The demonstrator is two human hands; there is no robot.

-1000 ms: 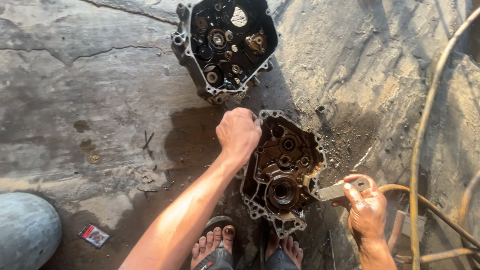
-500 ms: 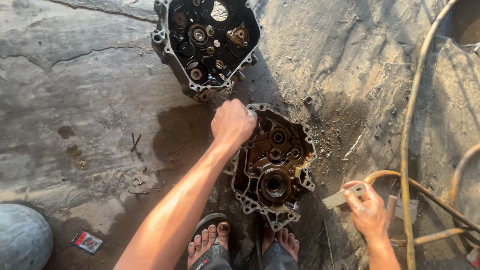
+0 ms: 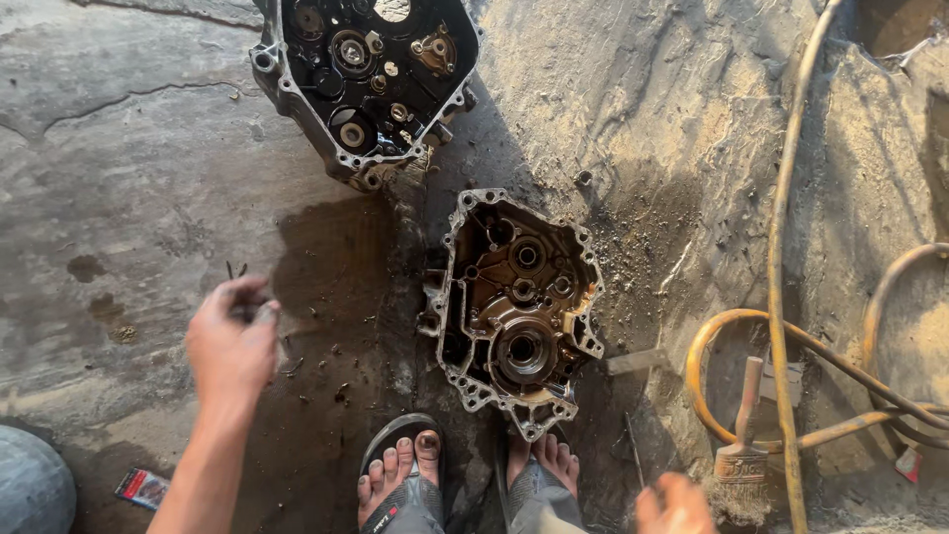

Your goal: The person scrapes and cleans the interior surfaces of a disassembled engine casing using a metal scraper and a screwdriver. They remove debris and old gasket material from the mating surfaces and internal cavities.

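Observation:
An oily engine case half (image 3: 519,307) lies open side up on the stained concrete floor, just beyond my two sandalled feet (image 3: 400,475). A second case half (image 3: 371,79), with gears and shafts inside, lies farther away at the top. My left hand (image 3: 232,341) hovers over the floor left of the near case, not touching it. Its fingers are curled and blurred, and whether they pinch anything is unclear. Only the knuckles of my right hand (image 3: 675,504) show at the bottom edge. A flat metal piece (image 3: 638,361) lies on the floor right of the case.
A dirty brush (image 3: 741,455) lies at the right among loops of yellow hose (image 3: 781,247). A small red packet (image 3: 143,487) and a grey rounded object (image 3: 35,489) sit at the bottom left. Grit and oil stains cover the floor.
My left hand has left the near case's rim and swung left and down. My right hand has let go of the flat metal piece and dropped to the bottom edge.

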